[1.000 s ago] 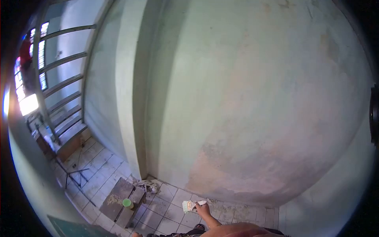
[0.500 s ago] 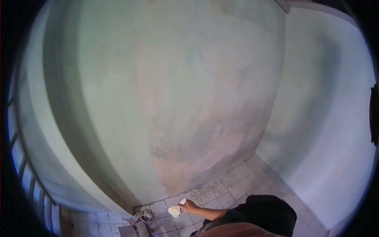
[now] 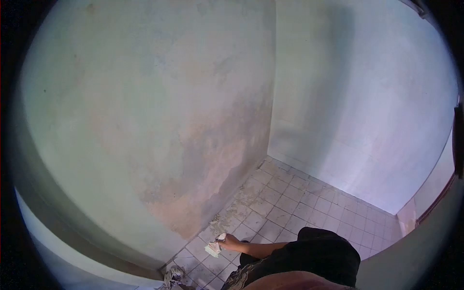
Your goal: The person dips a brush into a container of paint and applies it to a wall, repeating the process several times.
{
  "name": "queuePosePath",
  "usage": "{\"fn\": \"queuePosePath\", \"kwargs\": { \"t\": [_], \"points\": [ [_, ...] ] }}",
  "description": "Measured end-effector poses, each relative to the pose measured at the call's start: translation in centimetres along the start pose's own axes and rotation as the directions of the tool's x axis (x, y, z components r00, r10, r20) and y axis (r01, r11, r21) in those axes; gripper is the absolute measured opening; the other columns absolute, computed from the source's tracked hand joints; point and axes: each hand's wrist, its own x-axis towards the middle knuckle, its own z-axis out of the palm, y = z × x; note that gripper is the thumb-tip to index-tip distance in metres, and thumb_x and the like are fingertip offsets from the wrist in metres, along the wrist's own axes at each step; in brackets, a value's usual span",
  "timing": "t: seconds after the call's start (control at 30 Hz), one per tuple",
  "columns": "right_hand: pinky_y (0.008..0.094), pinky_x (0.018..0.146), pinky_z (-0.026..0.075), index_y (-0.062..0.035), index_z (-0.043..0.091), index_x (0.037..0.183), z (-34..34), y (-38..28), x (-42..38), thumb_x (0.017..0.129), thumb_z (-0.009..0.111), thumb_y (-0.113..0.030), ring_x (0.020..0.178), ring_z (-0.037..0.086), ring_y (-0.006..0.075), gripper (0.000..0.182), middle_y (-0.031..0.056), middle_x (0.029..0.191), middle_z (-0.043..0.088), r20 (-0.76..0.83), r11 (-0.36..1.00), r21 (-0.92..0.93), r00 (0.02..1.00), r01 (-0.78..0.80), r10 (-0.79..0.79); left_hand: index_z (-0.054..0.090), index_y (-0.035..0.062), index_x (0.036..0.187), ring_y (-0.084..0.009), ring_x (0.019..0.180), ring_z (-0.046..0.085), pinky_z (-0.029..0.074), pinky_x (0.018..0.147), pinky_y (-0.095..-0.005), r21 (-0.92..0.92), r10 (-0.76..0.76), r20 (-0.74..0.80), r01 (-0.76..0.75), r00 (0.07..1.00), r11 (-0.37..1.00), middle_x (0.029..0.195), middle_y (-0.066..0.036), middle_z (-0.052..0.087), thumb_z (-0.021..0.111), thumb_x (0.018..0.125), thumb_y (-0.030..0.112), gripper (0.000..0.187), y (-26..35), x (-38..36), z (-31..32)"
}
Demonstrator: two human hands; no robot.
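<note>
My right hand point(image 3: 230, 243) reaches in from the lower right, low in the view, with its fingers closed around a pale, broad-ended hand tool point(image 3: 212, 249). Whitish smears cover this tool, and whether it is a scraper or a brush I cannot make out. Its wide end points down and left, above the floor tiles and apart from the wall as far as I can tell. Beyond the hand rises a pale green wall point(image 3: 121, 121) with a bare, brownish worn patch point(image 3: 193, 183) near its foot. My left hand is out of view.
White floor tiles point(image 3: 295, 205) carry pale flakes point(image 3: 237, 210) along the wall's foot. A crumpled pale heap point(image 3: 173, 276) lies at the bottom left beside a wall ledge point(image 3: 96, 261). A second pale wall point(image 3: 367, 106) meets the first at a corner.
The view has turned to the right, bringing more of the second wall and floor in. The barred opening at the left has gone out of view. My right hand still holds the tool.
</note>
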Motion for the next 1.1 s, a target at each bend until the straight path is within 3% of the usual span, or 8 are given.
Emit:
{"fn": "queuePosePath", "kwargs": {
  "t": [0.2, 0.3, 0.37, 0.53, 0.67, 0.77, 0.83, 1.1],
  "points": [
    [0.038, 0.063, 0.046, -0.0066, 0.059, 0.087, 2.3, 4.7, -1.3, 0.079, 0.056, -0.026, 0.073, 0.059, 0.0295, 0.022, 0.0129, 0.078, 0.061, -0.119, 0.946, -0.21, 0.954, 0.246, -0.274, 0.05, 0.0008, 0.107, -0.0252, 0.062, 0.057, 0.045, 0.054, -0.0348, 0.01, 0.046, 0.064, -0.047, 0.997, 0.999, 0.074, -0.016, 0.059, 0.063, 0.073, 0.023, 0.042, -2.5, -0.1, 1.9],
    [0.0406, 0.061, 0.046, -0.0057, 0.057, 0.082, 1.2, 0.6, -1.2, 0.079, 0.052, -0.022, 0.073, 0.059, 0.0319, 0.017, 0.0133, 0.076, 0.061, -0.07, 0.989, 0.073, 0.989, -0.129, 0.134, 0.049, 0.0007, 0.107, -0.0247, 0.061, 0.056, 0.044, 0.053, -0.0346, 0.027, 0.042, 0.104, -0.045, 0.994, 0.999, 0.074, -0.016, 0.059, 0.063, 0.073, 0.022, 0.042, -4.0, -0.1, 0.9],
    [0.0399, 0.064, 0.046, -0.0058, 0.056, 0.085, 1.2, 1.8, -1.6, 0.079, 0.054, -0.02, 0.078, 0.059, 0.0304, 0.016, 0.0123, 0.081, 0.061, -0.158, 0.658, -0.587, 0.73, 0.472, -0.665, 0.049, 0.0006, 0.107, -0.0244, 0.06, 0.056, 0.044, 0.052, -0.0345, 0.043, 0.044, 0.129, -0.05, 0.991, 0.998, 0.073, -0.016, 0.059, 0.063, 0.073, 0.022, 0.042, -5.2, -0.3, 0.7],
    [0.0357, 0.075, 0.047, -0.0087, 0.057, 0.099, 1.2, 0.5, -2.3, 0.076, 0.06, -0.02, 0.085, 0.057, 0.0304, 0.026, 0.0117, 0.093, 0.059, -0.188, 0.98, -0.157, 0.97, 0.125, -0.153, 0.049, 0.0004, 0.107, -0.0236, 0.058, 0.056, 0.044, 0.051, -0.0341, 0.081, 0.031, 0.189, -0.047, 0.982, 0.996, 0.072, -0.015, 0.059, 0.063, 0.073, 0.021, 0.042, -8.9, 0.4, -0.5],
    [0.0334, 0.068, 0.048, -0.0071, 0.058, 0.097, 3.1, 1.6, -1.9, 0.078, 0.059, -0.022, 0.075, 0.06, 0.0256, 0.024, 0.011, 0.083, 0.061, -0.396, 0.971, -0.226, 0.903, 0.082, -0.169, 0.049, 0.0003, 0.107, -0.023, 0.056, 0.055, 0.043, 0.049, -0.0339, 0.101, 0.027, 0.245, -0.053, 0.969, 0.994, 0.07, -0.015, 0.059, 0.063, 0.073, 0.021, 0.042, -10.6, 3.6, -1.9],
    [0.0309, 0.059, 0.049, -0.0075, 0.06, 0.098, 3.7, 1.9, -1.7, 0.079, 0.059, -0.025, 0.068, 0.061, 0.0181, 0.026, 0.0082, 0.076, 0.062, -0.263, 0.984, 0.178, 0.962, -0.025, 0.073, 0.049, 0.0002, 0.107, -0.0225, 0.055, 0.055, 0.043, 0.048, -0.0337, 0.101, 0.044, 0.297, -0.077, 0.954, 0.992, 0.07, -0.014, 0.059, 0.063, 0.073, 0.02, 0.042, -11.0, 7.1, -3.2],
    [0.0281, 0.052, 0.048, -0.0078, 0.06, 0.099, 4.5, 2.5, -0.6, 0.078, 0.059, -0.027, 0.061, 0.06, 0.0135, 0.028, 0.0056, 0.071, 0.061, -0.188, 0.792, 0.472, 0.834, -0.386, 0.519, 0.049, 0.0001, 0.107, -0.0222, 0.054, 0.055, 0.043, 0.047, -0.0335, 0.089, 0.053, 0.338, -0.088, 0.94, 0.992, 0.069, -0.014, 0.058, 0.063, 0.073, 0.02, 0.042, -10.8, 9.4, -3.8],
    [0.0299, 0.055, 0.052, -0.0032, 0.061, 0.093, 4.5, 1.0, -1.4, 0.076, 0.06, -0.028, 0.061, 0.062, 0.0167, 0.03, 0.0098, 0.076, 0.064, -0.309, 0.798, 0.487, 0.784, -0.356, 0.538, 0.047, -0.0007, 0.108, -0.0176, 0.047, 0.05, 0.038, 0.04, -0.0306, -0.016, 0.058, 0.342, -0.056, 0.938, 0.998, 0.063, -0.012, 0.056, 0.064, 0.073, 0.016, 0.042, -9.0, 14.9, -2.3]
  ]
}}
